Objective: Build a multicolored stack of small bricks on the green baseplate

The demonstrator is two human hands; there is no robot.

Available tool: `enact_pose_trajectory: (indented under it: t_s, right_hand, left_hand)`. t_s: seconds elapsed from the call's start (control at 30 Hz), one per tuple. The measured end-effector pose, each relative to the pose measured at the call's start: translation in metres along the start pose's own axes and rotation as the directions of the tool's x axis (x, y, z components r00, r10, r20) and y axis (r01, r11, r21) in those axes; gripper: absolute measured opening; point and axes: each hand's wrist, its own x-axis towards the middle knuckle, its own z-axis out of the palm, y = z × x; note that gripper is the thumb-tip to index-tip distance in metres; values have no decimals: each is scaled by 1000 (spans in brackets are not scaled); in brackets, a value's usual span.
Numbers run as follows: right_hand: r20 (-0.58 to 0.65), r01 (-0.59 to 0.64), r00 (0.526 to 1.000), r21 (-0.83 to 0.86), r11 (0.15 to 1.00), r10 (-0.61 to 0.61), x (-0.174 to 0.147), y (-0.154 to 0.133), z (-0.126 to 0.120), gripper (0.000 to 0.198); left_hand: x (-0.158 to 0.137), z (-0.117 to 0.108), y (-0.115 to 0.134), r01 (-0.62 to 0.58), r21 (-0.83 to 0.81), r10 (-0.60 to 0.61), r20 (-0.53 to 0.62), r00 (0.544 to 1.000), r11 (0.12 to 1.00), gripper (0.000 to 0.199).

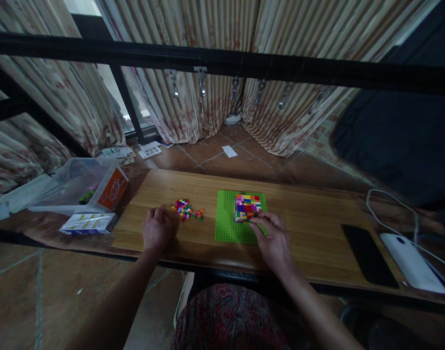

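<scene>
A green studded baseplate (226, 228) lies on the wooden board, bearing a square block of multicoloured toy bricks (247, 206) near its far right part. My right hand (275, 240) reaches in from the right, thumb and forefinger pinched on a small toy brick at the block's near right corner; the fingers partly cover it. Left of the baseplate is a loose pile of small toy bricks (183, 208) in many colours. Just left of that pile, my left hand (157, 228) rests on the board with its fingers curled closed; nothing shows in it.
The wooden board (310, 218) spans a low table. At left stand a clear plastic bin (69, 182) with an orange label and a white-and-blue box (87, 222). A dark phone (370, 255), a white device (412, 262) and a cable lie at right. A black rail (222, 61) crosses beyond.
</scene>
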Motion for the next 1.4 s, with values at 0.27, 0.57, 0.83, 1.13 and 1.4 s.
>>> enact_pose_trajectory:
  t_s: [0.27,0.57,0.83,1.13,1.4]
  right_hand:
    - [5,-53,999,-45,998,54,13,17,6,18]
    - [-50,-228,970,160,960,238,18,22,15,14]
    - [-42,-441,850,491,751,526,13,31,32,25]
    - [-13,-456,763,698,552,646,15,29,44,32]
    - [-63,-408,765,723,558,641,19,23,47,29]
  left_hand:
    - [1,1,-2,-27,-5,27,-19,999,1000,29]
    - [1,-2,-1,-14,17,14,-4,1000,1000,29]
    - [1,-4,0,-15,23,15,6,1000,1000,29]
    - [2,-2,-1,-19,30,19,-1,1000,999,31]
    - [3,0,-5,-39,24,40,-11,999,999,30]
